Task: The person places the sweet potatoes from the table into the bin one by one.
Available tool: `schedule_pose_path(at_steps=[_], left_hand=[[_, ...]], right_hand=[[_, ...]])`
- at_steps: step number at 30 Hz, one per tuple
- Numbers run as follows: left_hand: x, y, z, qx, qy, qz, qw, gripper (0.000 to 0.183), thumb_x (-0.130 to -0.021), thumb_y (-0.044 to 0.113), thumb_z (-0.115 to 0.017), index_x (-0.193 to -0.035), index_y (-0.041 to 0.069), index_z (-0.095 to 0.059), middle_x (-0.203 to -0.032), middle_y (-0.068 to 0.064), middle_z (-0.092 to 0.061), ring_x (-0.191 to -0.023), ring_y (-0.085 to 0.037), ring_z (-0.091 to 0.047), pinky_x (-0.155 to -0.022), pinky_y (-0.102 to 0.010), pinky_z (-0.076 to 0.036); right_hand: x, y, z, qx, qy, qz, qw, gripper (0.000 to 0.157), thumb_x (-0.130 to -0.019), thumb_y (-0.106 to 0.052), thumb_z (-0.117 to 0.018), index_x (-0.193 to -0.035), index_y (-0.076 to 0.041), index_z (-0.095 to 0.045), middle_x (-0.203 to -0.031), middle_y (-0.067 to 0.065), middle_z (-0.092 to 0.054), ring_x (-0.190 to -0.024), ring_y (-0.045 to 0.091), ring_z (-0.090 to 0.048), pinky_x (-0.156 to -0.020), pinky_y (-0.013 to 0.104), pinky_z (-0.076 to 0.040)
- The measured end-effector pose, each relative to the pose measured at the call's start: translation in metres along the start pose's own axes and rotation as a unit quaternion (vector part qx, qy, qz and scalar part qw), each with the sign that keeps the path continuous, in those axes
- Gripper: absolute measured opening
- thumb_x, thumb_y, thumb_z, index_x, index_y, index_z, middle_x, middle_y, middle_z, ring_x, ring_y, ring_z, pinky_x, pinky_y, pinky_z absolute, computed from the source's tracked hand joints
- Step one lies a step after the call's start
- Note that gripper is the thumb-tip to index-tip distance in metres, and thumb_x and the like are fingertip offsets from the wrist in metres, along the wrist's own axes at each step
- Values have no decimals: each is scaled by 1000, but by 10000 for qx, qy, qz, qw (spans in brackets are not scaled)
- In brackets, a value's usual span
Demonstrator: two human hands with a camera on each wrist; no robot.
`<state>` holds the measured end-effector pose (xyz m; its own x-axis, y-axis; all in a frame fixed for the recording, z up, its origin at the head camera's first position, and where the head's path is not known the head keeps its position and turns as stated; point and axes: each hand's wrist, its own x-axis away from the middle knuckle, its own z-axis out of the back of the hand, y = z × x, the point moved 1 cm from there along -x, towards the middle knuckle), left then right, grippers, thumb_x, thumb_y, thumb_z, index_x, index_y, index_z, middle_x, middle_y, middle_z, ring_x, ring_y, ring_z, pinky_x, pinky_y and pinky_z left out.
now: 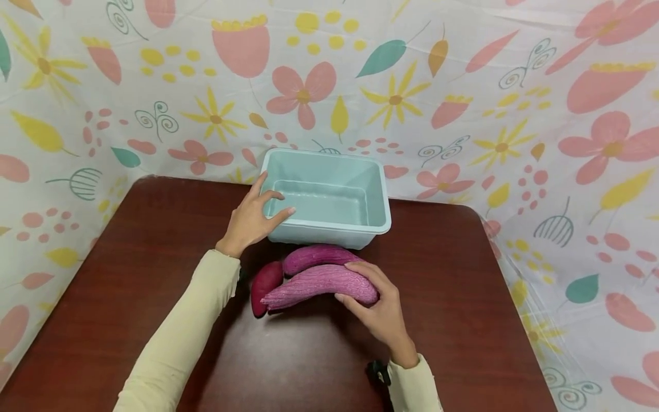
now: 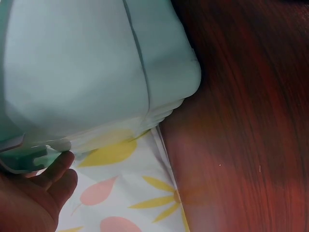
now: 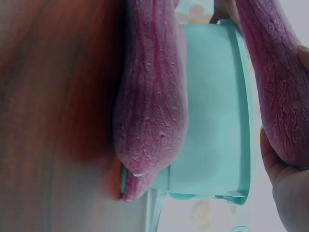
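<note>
- Pale green plastic: we see the tub [image 1: 329, 194] at the far middle of the dark wood table [image 1: 128, 274], open side up.
- Left hand [image 1: 254, 220]: we find it on the tub's near left corner, fingers curled over the rim and thumb against the outer wall.
- Right hand [image 1: 378, 300]: fingers and thumb curl round the thick end of the front sweet potato [image 1: 319, 286], which lies on the table just before the tub.
- Second sweet potato [image 1: 316, 256]: it lies between the front one and the tub.
- Dark red sweet potato [image 1: 265, 286]: it lies at their left ends.
- Flowered cloth [image 1: 463, 86]: we see it behind and beside the table.
</note>
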<state>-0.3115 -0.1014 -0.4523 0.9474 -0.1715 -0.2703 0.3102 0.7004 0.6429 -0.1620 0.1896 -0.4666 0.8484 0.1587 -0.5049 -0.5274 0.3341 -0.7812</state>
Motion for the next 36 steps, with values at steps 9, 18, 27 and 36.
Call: schedule_pose_path(at_steps=[9, 18, 27, 36], left_hand=[[0, 3, 1, -93, 0, 40, 9999, 49, -91, 67, -59, -117, 26, -68, -171, 1, -17, -137, -34, -53, -72, -53, -53], [-1, 3, 0, -117, -35, -8, 9999, 48, -91, 65, -60, -117, 26, -68, -171, 1, -16, -138, -33, -52, -68, -48, -52], [0, 3, 0, -159, -34, -21, 9999, 49, -91, 65, -60, -118, 25, -68, -171, -2, -18, -131, -34, -57, -62, -42, -50], [0, 2, 0, -185, -108, 15, 9998, 54, -91, 70, -56, -122, 27, -68, -171, 2, -14, -127, -34, -62, -57, -37, -46]], right_hand=[[-12, 1, 4, -74, 167, 146, 9997, 54, -74, -5, -88, -124, -12, -69, -122, 8, -68, -117, 16, -62, -103, 20, -42], [-35, -27, 15, -85, 396, 169, 9990, 50, -71, 7, -85, -118, 3, -69, -116, 20, -68, -112, 10, -62, -100, 16, -43], [-56, -29, 22, 5, 584, 25, 9983, 49, -74, 5, -85, -120, 2, -69, -117, 20, -69, -110, 5, -61, -96, 17, -44], [-75, -27, 18, -58, 850, -127, 9963, 47, -77, 2, -83, -122, 1, -69, -119, 20, -69, -104, 3, -61, -90, 19, -46]])
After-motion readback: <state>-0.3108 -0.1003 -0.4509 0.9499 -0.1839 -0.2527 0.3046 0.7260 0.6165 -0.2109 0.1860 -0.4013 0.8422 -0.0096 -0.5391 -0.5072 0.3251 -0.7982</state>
